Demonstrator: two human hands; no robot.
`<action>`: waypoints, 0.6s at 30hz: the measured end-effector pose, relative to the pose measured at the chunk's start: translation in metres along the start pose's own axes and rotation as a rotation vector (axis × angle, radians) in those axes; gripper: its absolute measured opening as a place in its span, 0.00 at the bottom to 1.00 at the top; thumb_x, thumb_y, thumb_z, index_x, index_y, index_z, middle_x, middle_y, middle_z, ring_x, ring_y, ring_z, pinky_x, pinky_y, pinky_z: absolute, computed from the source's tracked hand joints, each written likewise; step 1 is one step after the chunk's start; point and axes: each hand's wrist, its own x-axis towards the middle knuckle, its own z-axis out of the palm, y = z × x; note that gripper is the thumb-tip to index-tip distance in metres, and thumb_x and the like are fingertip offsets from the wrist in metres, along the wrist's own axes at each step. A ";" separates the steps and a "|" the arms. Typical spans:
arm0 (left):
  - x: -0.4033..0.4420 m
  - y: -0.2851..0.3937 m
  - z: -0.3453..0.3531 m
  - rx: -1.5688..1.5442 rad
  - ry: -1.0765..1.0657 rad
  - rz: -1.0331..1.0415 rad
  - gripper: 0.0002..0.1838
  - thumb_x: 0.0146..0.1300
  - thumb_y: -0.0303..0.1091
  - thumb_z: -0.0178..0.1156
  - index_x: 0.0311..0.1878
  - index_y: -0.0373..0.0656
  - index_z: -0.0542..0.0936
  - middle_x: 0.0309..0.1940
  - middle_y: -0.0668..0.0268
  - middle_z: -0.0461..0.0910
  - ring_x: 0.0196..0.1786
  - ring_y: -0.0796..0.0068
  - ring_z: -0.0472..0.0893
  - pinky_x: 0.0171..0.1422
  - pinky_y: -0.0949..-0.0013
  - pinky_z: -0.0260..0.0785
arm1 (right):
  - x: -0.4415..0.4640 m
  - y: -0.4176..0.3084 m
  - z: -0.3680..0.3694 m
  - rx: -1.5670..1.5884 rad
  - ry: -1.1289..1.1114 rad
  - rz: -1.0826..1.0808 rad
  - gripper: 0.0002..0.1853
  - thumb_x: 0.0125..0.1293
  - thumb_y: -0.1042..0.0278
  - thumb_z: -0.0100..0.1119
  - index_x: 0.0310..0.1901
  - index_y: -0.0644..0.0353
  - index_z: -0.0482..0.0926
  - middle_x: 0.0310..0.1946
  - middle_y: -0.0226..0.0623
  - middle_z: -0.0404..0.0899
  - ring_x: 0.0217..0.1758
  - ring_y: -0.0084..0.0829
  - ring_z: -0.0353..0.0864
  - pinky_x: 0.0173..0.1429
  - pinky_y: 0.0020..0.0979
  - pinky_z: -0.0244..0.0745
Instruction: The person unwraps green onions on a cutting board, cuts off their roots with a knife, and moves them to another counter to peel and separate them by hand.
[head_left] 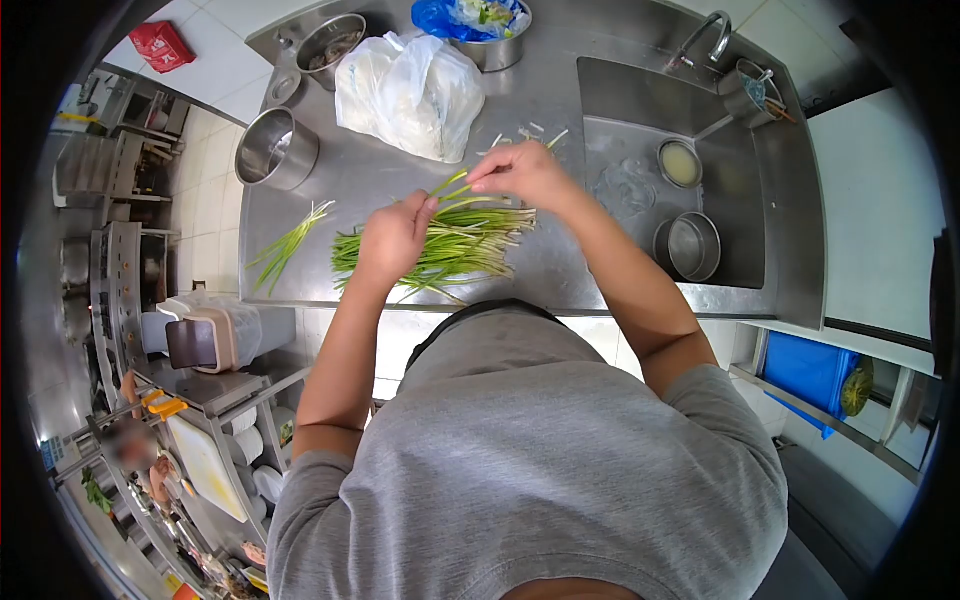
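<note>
A pile of long, thin green stalks (440, 245) with pale root ends, like garlic chives or thin scallions, lies on the steel counter in front of me. Above its far side, my left hand (393, 238) is closed round a few stalks. My right hand (528, 178) pinches the pale ends of those held stalks (455, 187) between thumb and fingertips. To the left, apart from the pile, rests a smaller bunch of stalks (292, 243). Whitish trimmed scraps (535, 133) are scattered just beyond my right hand.
A white plastic bag (408, 95) stands behind the pile, with a steel pot (277, 148) on its left. Further back are a steel bowl (333, 48) and a pot with a blue bag (495, 50). At right, the sink (620, 100) holds two round containers under a faucet (705, 42).
</note>
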 end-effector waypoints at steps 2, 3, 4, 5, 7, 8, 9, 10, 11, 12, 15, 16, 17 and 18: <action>-0.002 -0.002 -0.004 -0.005 -0.002 -0.009 0.16 0.69 0.44 0.49 0.32 0.41 0.73 0.21 0.49 0.75 0.27 0.44 0.75 0.31 0.51 0.65 | -0.002 0.002 -0.009 0.102 0.034 0.071 0.07 0.55 0.75 0.67 0.36 0.64 0.83 0.32 0.31 0.82 0.36 0.20 0.79 0.42 0.22 0.73; -0.003 -0.004 -0.007 -0.007 -0.002 -0.013 0.16 0.69 0.44 0.49 0.32 0.40 0.73 0.21 0.49 0.75 0.28 0.44 0.75 0.31 0.51 0.65 | -0.003 0.003 -0.015 0.125 0.054 0.085 0.07 0.55 0.76 0.67 0.37 0.64 0.83 0.33 0.32 0.83 0.36 0.21 0.79 0.42 0.23 0.73; -0.004 -0.010 -0.007 0.001 0.017 -0.017 0.16 0.69 0.44 0.48 0.32 0.40 0.73 0.21 0.49 0.75 0.28 0.44 0.75 0.31 0.51 0.65 | -0.005 0.005 -0.021 0.148 0.075 0.099 0.08 0.54 0.76 0.67 0.37 0.65 0.83 0.33 0.33 0.83 0.36 0.21 0.79 0.43 0.23 0.73; -0.006 -0.020 -0.005 0.009 0.035 -0.022 0.16 0.69 0.44 0.48 0.32 0.40 0.73 0.21 0.49 0.75 0.28 0.44 0.75 0.31 0.51 0.65 | -0.008 0.006 -0.031 0.210 0.123 0.129 0.08 0.55 0.76 0.66 0.38 0.65 0.83 0.34 0.33 0.83 0.37 0.22 0.79 0.45 0.24 0.73; -0.008 -0.032 -0.009 -0.009 0.055 -0.068 0.17 0.69 0.44 0.48 0.32 0.40 0.73 0.22 0.49 0.75 0.28 0.43 0.75 0.31 0.51 0.65 | -0.011 0.006 -0.053 0.329 0.215 0.187 0.10 0.55 0.76 0.66 0.39 0.66 0.82 0.35 0.34 0.83 0.40 0.24 0.80 0.48 0.24 0.74; -0.010 -0.036 -0.012 -0.036 0.052 -0.107 0.17 0.69 0.44 0.48 0.32 0.40 0.73 0.22 0.49 0.75 0.28 0.43 0.75 0.31 0.51 0.65 | -0.010 0.012 -0.062 0.363 0.243 0.151 0.11 0.55 0.73 0.67 0.41 0.64 0.82 0.36 0.34 0.83 0.40 0.25 0.80 0.48 0.25 0.74; -0.012 -0.036 -0.013 -0.062 0.048 -0.147 0.17 0.70 0.44 0.47 0.32 0.40 0.73 0.22 0.49 0.75 0.28 0.43 0.75 0.31 0.51 0.65 | -0.008 0.018 -0.068 0.397 0.271 0.116 0.13 0.54 0.71 0.67 0.42 0.61 0.82 0.37 0.34 0.83 0.40 0.26 0.80 0.48 0.26 0.74; -0.011 -0.034 -0.014 -0.055 0.053 -0.149 0.17 0.70 0.44 0.47 0.32 0.40 0.73 0.22 0.49 0.75 0.29 0.43 0.75 0.31 0.51 0.65 | -0.008 0.025 -0.070 0.431 0.300 0.081 0.14 0.54 0.68 0.68 0.44 0.59 0.83 0.39 0.34 0.83 0.40 0.27 0.80 0.49 0.27 0.74; -0.011 -0.032 -0.014 -0.047 0.057 -0.151 0.17 0.70 0.45 0.47 0.32 0.40 0.73 0.23 0.49 0.75 0.29 0.43 0.75 0.31 0.51 0.65 | -0.008 0.034 -0.065 0.071 0.336 -0.019 0.15 0.54 0.69 0.68 0.45 0.59 0.82 0.40 0.34 0.82 0.42 0.27 0.79 0.50 0.28 0.73; -0.010 -0.029 -0.014 -0.039 0.062 -0.152 0.18 0.70 0.45 0.47 0.32 0.40 0.73 0.23 0.49 0.75 0.29 0.43 0.75 0.32 0.51 0.65 | -0.005 0.039 -0.055 -0.290 0.365 -0.118 0.16 0.54 0.69 0.68 0.46 0.58 0.82 0.42 0.35 0.81 0.43 0.28 0.79 0.52 0.28 0.72; -0.007 -0.022 -0.009 -0.045 0.069 -0.122 0.17 0.69 0.44 0.48 0.32 0.39 0.73 0.23 0.48 0.74 0.29 0.43 0.74 0.32 0.52 0.65 | 0.000 0.029 -0.019 -0.428 0.301 -0.225 0.16 0.53 0.68 0.68 0.46 0.55 0.82 0.43 0.34 0.80 0.43 0.30 0.78 0.52 0.30 0.72; -0.005 -0.019 -0.007 -0.049 0.074 -0.117 0.17 0.69 0.44 0.48 0.32 0.39 0.73 0.23 0.48 0.74 0.29 0.43 0.74 0.32 0.52 0.65 | 0.000 0.022 -0.008 -0.318 0.253 -0.231 0.16 0.53 0.67 0.68 0.45 0.54 0.82 0.43 0.34 0.80 0.43 0.31 0.78 0.51 0.31 0.72; -0.005 -0.017 -0.006 -0.052 0.075 -0.115 0.17 0.69 0.44 0.48 0.32 0.39 0.73 0.23 0.48 0.74 0.29 0.43 0.74 0.32 0.52 0.65 | -0.003 0.015 0.000 -0.291 0.186 -0.167 0.15 0.53 0.66 0.68 0.44 0.55 0.83 0.42 0.35 0.80 0.43 0.32 0.78 0.51 0.31 0.72; -0.006 -0.016 -0.006 -0.055 0.076 -0.114 0.17 0.69 0.44 0.49 0.32 0.39 0.73 0.23 0.48 0.74 0.29 0.43 0.74 0.32 0.52 0.65 | -0.007 0.004 0.006 -0.261 0.119 -0.103 0.14 0.53 0.66 0.68 0.42 0.56 0.83 0.41 0.35 0.80 0.43 0.32 0.79 0.50 0.31 0.72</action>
